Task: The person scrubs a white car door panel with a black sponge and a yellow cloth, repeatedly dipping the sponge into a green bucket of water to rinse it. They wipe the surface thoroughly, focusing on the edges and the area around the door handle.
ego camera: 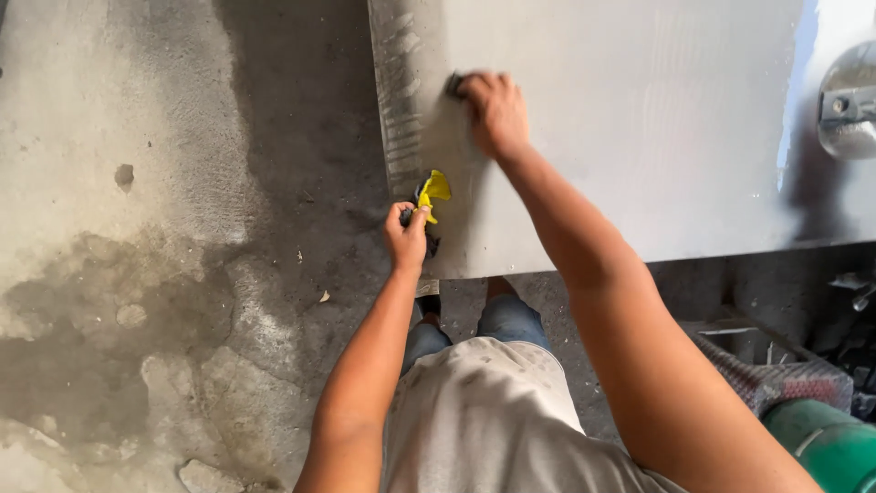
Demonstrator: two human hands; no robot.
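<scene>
A large grey panel stands in front of me, dull and matt, with scuffed streaks along its left edge. My right hand presses flat on the panel near its upper left, fingers closed over a small dark sanding pad that shows only at the fingertips. My left hand is lower, at the panel's left edge, gripping a yellow and dark rag that sticks up out of the fist.
A stained, cracked concrete floor fills the left side. A shiny metal fitting sits at the upper right. At the lower right are a green drum and a reddish crate.
</scene>
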